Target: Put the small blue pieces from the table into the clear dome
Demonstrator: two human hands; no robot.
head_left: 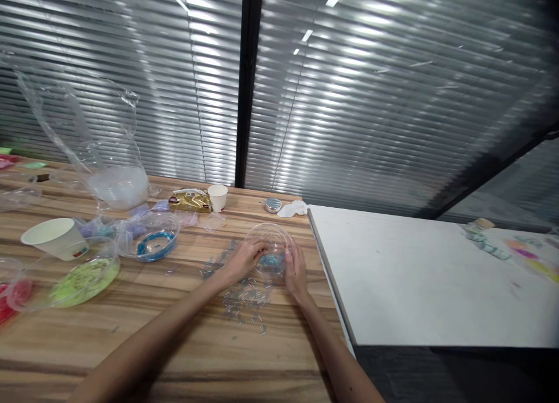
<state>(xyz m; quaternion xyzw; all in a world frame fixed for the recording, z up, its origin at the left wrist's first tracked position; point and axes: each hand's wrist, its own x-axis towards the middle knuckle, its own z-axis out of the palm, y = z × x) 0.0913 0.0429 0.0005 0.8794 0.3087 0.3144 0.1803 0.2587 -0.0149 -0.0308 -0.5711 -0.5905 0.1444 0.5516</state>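
A clear plastic bowl (268,231) with blue material in its bottom stands near the right edge of the wooden table. My right hand (297,272) grips the bowl's right side, thumb at the rim and fingers along the outer wall. Over the bowl's left rim reaches my left hand (245,258), its fingers curled together; whatever they pinch is too small or hidden to make out. Many small clear tube-like pieces (247,298) lie scattered on the tabletop below and left of the bowl.
Leftward stand a bowl with blue contents (172,243), a bowl of yellow-green material (87,280), a paper cup (55,238) and a large plastic bag (117,184). Behind are a gold packet (190,201), a small white cup (217,198) and a round tin (273,205). A white table (419,286) adjoins rightward.
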